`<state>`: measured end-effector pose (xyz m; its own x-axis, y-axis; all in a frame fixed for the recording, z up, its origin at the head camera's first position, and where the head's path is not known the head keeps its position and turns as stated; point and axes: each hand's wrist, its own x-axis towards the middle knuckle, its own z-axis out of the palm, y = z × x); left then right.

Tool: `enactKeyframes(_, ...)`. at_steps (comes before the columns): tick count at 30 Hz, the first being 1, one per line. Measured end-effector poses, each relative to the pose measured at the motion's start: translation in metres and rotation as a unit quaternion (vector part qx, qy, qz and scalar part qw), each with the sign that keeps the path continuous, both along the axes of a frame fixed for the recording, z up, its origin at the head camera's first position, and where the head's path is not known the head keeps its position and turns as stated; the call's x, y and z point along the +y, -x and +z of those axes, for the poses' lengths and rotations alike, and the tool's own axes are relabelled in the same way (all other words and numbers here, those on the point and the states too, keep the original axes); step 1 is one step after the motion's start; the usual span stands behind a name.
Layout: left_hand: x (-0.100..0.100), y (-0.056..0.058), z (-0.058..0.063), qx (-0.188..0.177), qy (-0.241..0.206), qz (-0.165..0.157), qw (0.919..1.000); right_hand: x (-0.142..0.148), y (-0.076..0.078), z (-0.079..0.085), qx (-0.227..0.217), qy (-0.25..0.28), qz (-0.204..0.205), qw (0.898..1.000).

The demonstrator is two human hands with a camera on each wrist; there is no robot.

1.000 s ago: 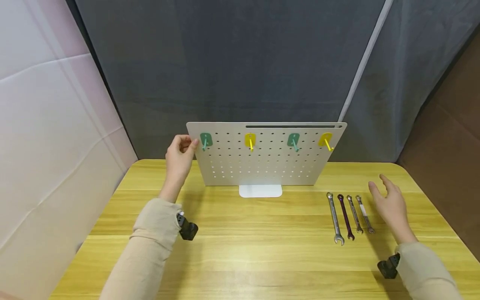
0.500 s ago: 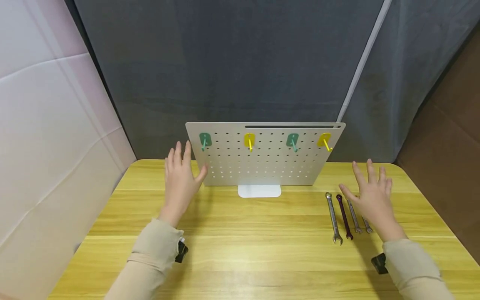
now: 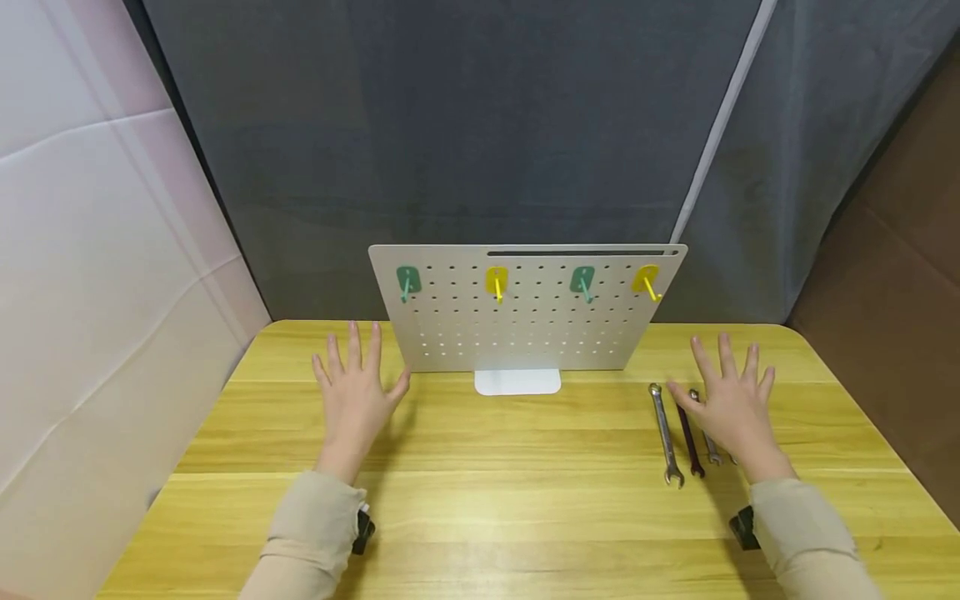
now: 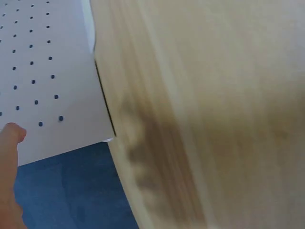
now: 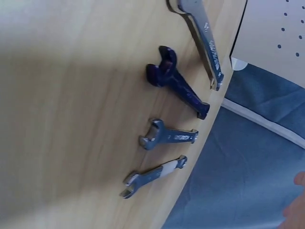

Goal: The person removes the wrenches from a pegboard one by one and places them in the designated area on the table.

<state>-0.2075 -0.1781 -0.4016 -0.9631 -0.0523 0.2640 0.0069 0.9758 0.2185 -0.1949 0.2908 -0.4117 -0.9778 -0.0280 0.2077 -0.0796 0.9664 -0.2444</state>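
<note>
A pale pegboard with green and yellow hooks stands upright at the table's back. My left hand is spread flat, palm down, beside the board's lower left corner and holds nothing. In the left wrist view, the thumb overlaps the perforated board. Over the row of wrenches my right hand is spread with straight fingers, also holding nothing. It partly hides the smaller wrenches in the head view. The largest silver wrench lies leftmost, then a dark purple wrench, a small silver wrench and one with a white label.
The wooden table stretches in front of the board. A white base plate juts forward from the board's foot. Dark cloth hangs behind, with a white wall on the left and a brown panel on the right.
My left hand has let go of the pegboard's left edge, drawn down toward me and spread its fingers. My right hand has moved left over the wrenches and spread out.
</note>
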Motion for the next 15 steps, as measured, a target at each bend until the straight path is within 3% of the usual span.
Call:
enactKeyframes(5,-0.0034,-0.0006,-0.0070,-0.003,0.013,0.004,0.9999,0.0012,-0.0010,-0.0037,-0.006,0.004,-0.005,1.000)
enactKeyframes(15,-0.0028,-0.0006,-0.0099,-0.020,0.014,-0.002,0.9997,0.0032,-0.0017,-0.0034,-0.011,-0.001,-0.008,1.000)
